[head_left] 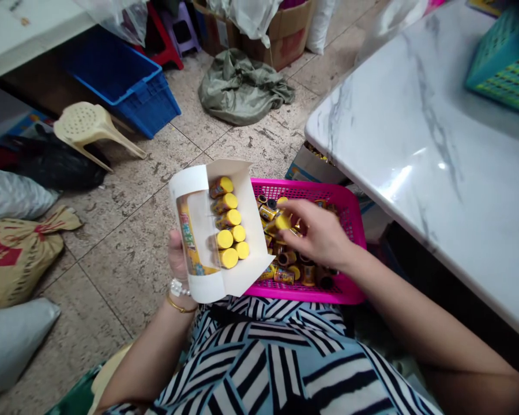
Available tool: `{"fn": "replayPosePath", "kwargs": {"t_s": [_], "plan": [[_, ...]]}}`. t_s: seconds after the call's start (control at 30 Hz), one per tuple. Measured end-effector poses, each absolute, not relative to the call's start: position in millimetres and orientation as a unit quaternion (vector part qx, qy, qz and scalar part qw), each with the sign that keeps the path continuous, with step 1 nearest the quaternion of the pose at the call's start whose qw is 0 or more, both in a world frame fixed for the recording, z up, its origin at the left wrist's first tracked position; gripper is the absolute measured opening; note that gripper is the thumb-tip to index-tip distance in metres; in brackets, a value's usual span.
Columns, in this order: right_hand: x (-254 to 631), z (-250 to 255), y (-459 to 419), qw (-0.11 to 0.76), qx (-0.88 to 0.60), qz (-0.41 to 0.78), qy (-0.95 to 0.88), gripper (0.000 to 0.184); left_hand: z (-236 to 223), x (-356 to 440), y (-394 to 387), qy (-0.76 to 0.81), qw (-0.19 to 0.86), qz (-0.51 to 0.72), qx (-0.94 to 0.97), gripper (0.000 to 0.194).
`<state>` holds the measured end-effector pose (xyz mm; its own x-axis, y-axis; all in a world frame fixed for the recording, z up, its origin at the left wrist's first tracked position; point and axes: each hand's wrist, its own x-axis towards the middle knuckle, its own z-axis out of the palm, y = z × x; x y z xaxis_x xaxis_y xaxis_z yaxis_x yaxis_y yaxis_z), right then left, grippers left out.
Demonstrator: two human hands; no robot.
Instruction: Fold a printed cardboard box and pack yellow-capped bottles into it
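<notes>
My left hand (177,260) grips an open white cardboard box (246,199) from below, tilted up. Inside the box stand several small yellow-capped bottles (228,218) in rows. My right hand (318,233) reaches into a pink plastic basket (348,202) on my lap. Its fingers pinch one yellow-capped bottle (282,222) just right of the box. Many more loose bottles (292,274) lie in the basket under that hand.
A white marble-look table (424,150) stands at the right with a teal basket (504,60) on it. On the tiled floor are a blue crate (125,86), a cream plastic stool (86,124), sacks (17,253), a green cloth (242,86) and cardboard boxes (285,37).
</notes>
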<state>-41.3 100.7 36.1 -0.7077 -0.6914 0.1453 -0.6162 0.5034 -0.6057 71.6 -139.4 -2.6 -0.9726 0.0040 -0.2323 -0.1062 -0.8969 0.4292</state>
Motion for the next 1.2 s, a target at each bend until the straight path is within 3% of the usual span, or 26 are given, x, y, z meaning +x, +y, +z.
{"fn": "replayPosePath", "kwargs": {"t_s": [0.07, 0.17, 0.3, 0.43, 0.6, 0.67, 0.83, 0.93, 1.03, 1.1, 1.2], "plan": [[-47, 50, 97, -0.011, -0.327, -0.428, 0.843, 0.038, 0, 71, -137, 0.239, 0.027, 0.966, -0.098, 0.081], [-42, 63, 69, -0.068, -0.343, -0.492, 0.798, 0.026, 1, 67, -134, 0.246, 0.035, 0.965, -0.087, 0.075], [-39, 55, 35, -0.04, -0.41, -0.491, 0.768, 0.023, -2, 66, -132, 0.242, 0.013, 0.967, -0.08, 0.064], [-51, 45, 70, -0.03, -0.351, -0.463, 0.813, 0.022, -5, 71, -137, 0.226, 0.036, 0.97, -0.079, 0.072], [-39, 17, 129, 0.167, -0.476, -0.202, 0.84, 0.02, -5, 71, -145, 0.227, 0.035, 0.967, -0.107, 0.071], [-24, 1, 132, 0.198, -0.472, -0.139, 0.848, 0.02, -1, 68, -144, 0.224, 0.038, 0.969, -0.102, 0.067], [-20, 2, 117, 0.204, -0.383, -0.246, 0.866, 0.026, 7, 64, -139, 0.232, 0.061, 0.968, -0.076, 0.059], [-37, 31, 107, 0.145, -0.347, -0.363, 0.852, 0.028, 4, 67, -139, 0.232, 0.062, 0.966, -0.092, 0.058], [-48, 57, 84, 0.005, -0.388, -0.422, 0.82, 0.028, 1, 68, -139, 0.221, 0.073, 0.969, -0.085, 0.061], [-52, 65, 58, -0.058, -0.429, -0.398, 0.809, 0.03, 0, 68, -138, 0.216, 0.067, 0.972, -0.067, 0.057], [-56, 69, 27, -0.069, -0.476, -0.319, 0.817, 0.031, -1, 67, -134, 0.214, 0.049, 0.974, -0.057, 0.051]]}}
